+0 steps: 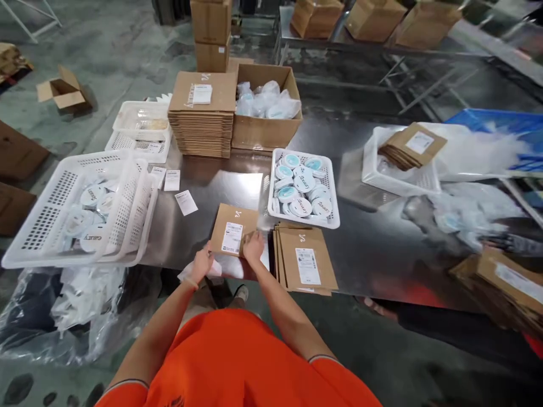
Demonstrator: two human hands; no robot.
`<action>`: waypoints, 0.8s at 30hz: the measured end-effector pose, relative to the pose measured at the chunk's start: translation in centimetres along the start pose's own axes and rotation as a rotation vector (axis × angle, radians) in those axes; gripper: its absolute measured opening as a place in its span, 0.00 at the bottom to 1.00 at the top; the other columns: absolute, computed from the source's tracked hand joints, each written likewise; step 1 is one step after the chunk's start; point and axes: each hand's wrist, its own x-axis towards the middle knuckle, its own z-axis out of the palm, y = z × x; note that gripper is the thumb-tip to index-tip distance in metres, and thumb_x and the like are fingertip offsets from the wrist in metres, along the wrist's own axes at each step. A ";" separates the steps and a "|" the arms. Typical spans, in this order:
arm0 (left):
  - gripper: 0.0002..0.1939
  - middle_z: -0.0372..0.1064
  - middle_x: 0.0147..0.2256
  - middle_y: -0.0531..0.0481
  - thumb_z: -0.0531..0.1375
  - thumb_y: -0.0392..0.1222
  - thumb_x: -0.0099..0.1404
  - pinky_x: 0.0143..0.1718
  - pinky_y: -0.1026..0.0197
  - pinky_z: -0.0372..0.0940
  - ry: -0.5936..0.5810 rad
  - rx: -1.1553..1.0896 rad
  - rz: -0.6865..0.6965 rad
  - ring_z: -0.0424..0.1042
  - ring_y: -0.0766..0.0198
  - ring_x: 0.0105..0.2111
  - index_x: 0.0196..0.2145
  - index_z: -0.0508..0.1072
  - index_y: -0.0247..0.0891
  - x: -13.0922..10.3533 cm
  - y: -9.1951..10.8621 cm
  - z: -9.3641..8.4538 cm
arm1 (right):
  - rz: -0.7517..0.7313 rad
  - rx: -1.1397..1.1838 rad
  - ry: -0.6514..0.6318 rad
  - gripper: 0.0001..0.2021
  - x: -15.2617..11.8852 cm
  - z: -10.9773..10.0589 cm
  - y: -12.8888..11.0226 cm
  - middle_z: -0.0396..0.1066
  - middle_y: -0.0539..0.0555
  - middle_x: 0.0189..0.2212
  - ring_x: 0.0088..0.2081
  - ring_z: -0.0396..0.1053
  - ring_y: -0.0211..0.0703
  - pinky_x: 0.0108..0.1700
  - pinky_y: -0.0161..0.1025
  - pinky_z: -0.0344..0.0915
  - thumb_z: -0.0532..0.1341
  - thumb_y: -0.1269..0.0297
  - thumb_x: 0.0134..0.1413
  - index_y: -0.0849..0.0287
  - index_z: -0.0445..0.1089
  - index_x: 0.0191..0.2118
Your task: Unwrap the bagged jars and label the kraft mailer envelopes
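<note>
A small flat cardboard box [221, 223] with a printed white label rests at the table's front edge. My left hand [202, 263] is closed on its lower left corner, and a crumpled whitish piece [215, 268] shows by that wrist. At the box's right edge, my right hand [253, 246] grips with the fingers curled and partly hidden. Just right of it lies a stack of labelled flat cardboard boxes [309, 257]. Behind that stack stands a white basket [335, 209] of round white and pale-blue containers [304, 180].
White baskets [31, 226] with more round containers stand left, near paper slips [186, 202]. A cardboard stack [202, 133] and a carton [263, 131] of plastic-wrapped items stand behind. Right are a white bin [399, 181] and another person's hand [380, 308] by the table edge.
</note>
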 end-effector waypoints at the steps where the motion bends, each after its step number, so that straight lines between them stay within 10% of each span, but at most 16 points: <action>1: 0.20 0.82 0.36 0.40 0.68 0.29 0.55 0.53 0.57 0.69 0.001 0.018 0.004 0.79 0.46 0.49 0.46 0.83 0.37 -0.4 -0.1 0.0 | 0.011 0.000 0.008 0.18 -0.2 0.1 -0.2 0.72 0.72 0.56 0.60 0.66 0.61 0.63 0.59 0.63 0.56 0.63 0.60 0.63 0.70 0.53; 6: 0.21 0.83 0.36 0.43 0.67 0.32 0.56 0.53 0.55 0.69 -0.057 0.024 0.050 0.79 0.48 0.44 0.48 0.84 0.39 -4.1 -1.0 0.4 | 0.047 0.028 0.051 0.14 -0.8 -2.7 -0.7 0.75 0.68 0.47 0.50 0.72 0.58 0.53 0.51 0.67 0.56 0.64 0.60 0.60 0.69 0.49; 13: 0.16 0.80 0.34 0.45 0.70 0.52 0.57 0.46 0.53 0.72 -0.300 -0.215 0.091 0.78 0.51 0.39 0.37 0.83 0.36 -8.6 -3.0 1.9 | 0.105 -0.080 0.132 0.20 0.2 -18.9 6.9 0.76 0.67 0.51 0.51 0.74 0.60 0.53 0.51 0.67 0.53 0.60 0.64 0.60 0.69 0.58; 16: 0.25 0.79 0.34 0.48 0.75 0.46 0.48 0.38 0.57 0.71 -0.372 -0.316 0.001 0.76 0.57 0.33 0.45 0.81 0.36 -10.1 -3.1 2.8 | 0.130 -0.232 0.199 0.22 0.3 -22.5 8.6 0.70 0.74 0.59 0.60 0.68 0.66 0.58 0.57 0.63 0.58 0.62 0.61 0.62 0.71 0.59; 18: 0.34 0.79 0.35 0.49 0.77 0.38 0.43 0.37 0.59 0.71 -0.373 -0.412 -0.056 0.76 0.59 0.33 0.50 0.79 0.37 -10.8 -2.7 3.5 | -0.047 -0.228 0.138 0.22 -1.0 -21.4 8.1 0.67 0.74 0.63 0.65 0.62 0.68 0.61 0.59 0.61 0.63 0.62 0.57 0.61 0.74 0.57; 21: 0.34 0.80 0.35 0.47 0.76 0.33 0.45 0.40 0.58 0.73 -0.315 -0.611 -0.165 0.77 0.58 0.34 0.52 0.77 0.36 -10.9 -1.8 4.1 | -0.402 0.077 -0.480 0.20 -5.3 -16.1 6.1 0.75 0.63 0.55 0.58 0.69 0.61 0.56 0.52 0.66 0.71 0.55 0.47 0.56 0.79 0.47; 24: 0.29 0.80 0.36 0.44 0.74 0.29 0.51 0.42 0.56 0.73 -0.187 -0.842 -0.313 0.78 0.58 0.34 0.51 0.75 0.32 -9.5 -1.0 3.6 | -0.328 0.342 -0.918 0.16 -9.6 -10.9 4.7 0.77 0.53 0.33 0.37 0.73 0.49 0.42 0.43 0.68 0.71 0.48 0.46 0.56 0.75 0.30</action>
